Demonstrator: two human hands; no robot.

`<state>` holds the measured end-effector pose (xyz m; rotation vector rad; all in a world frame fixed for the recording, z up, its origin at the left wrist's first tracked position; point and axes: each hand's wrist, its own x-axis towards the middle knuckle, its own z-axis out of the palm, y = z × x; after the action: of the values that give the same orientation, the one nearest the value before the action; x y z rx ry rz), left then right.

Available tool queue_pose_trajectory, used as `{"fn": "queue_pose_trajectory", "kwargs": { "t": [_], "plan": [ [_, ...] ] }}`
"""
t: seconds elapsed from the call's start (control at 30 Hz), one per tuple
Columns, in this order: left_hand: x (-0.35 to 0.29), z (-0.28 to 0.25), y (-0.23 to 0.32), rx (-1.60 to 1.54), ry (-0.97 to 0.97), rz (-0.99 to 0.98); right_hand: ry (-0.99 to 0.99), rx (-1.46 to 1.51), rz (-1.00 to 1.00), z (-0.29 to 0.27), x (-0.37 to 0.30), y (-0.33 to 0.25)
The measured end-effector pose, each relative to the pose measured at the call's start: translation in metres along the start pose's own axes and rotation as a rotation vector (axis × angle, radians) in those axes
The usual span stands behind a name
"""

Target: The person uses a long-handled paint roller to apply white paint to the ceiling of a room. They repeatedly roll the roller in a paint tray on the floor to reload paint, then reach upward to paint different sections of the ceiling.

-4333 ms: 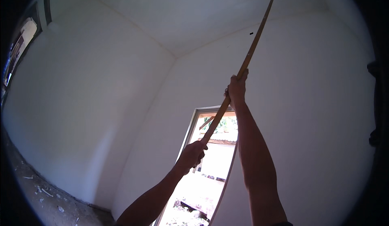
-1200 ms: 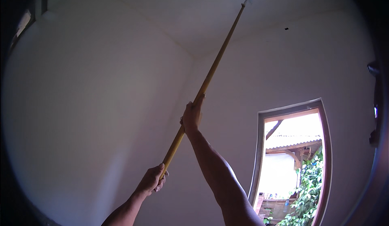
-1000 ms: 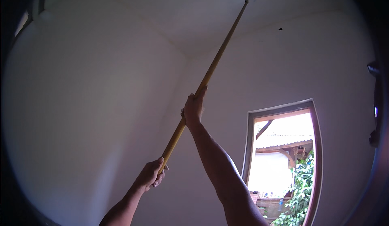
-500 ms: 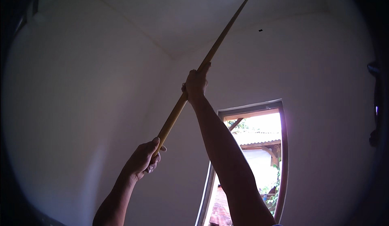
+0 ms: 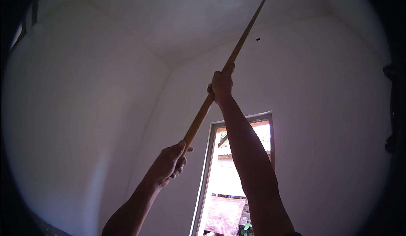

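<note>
A long bamboo-coloured pole point(image 5: 198, 122) slants up and to the right across the view, its far tip close to the ceiling point(image 5: 182, 12). My left hand point(image 5: 171, 162) is wrapped round the pole's lower end. Higher up, my right hand point(image 5: 222, 83) grips the shaft with the arm stretched out. Something small and pale shows at the pole's thin tip, too far off to make out. Whether the tip touches the ceiling I cannot tell.
Plain pale walls point(image 5: 76, 109) meet in a corner ahead. A tall framed window point(image 5: 272, 151) stands behind my right forearm, with bright outdoors beyond it. One small dark spot point(image 5: 258, 39) marks the far wall. Dark objects point(image 5: 390, 109) edge the right rim.
Both hands and the lower part of the pole have moved right in the view. The window and room corner have shifted left as the view turned. The grip stays the same.
</note>
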<state>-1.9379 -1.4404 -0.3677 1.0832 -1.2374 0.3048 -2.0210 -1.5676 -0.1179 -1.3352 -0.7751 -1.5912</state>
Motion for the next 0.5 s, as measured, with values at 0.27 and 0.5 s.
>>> {"fn": "queue_pose_trajectory", "kwargs": {
  "t": [0.27, 0.5],
  "plan": [
    [-0.023, -0.001, 0.028, 0.036, -0.046, 0.013, 0.04, -0.029, -0.003, -0.003, -0.015, -0.039],
    [-0.03, 0.051, 0.048, 0.02, -0.058, -0.01, 0.047, -0.043, -0.002, -0.048, -0.01, -0.072]
  ]
}}
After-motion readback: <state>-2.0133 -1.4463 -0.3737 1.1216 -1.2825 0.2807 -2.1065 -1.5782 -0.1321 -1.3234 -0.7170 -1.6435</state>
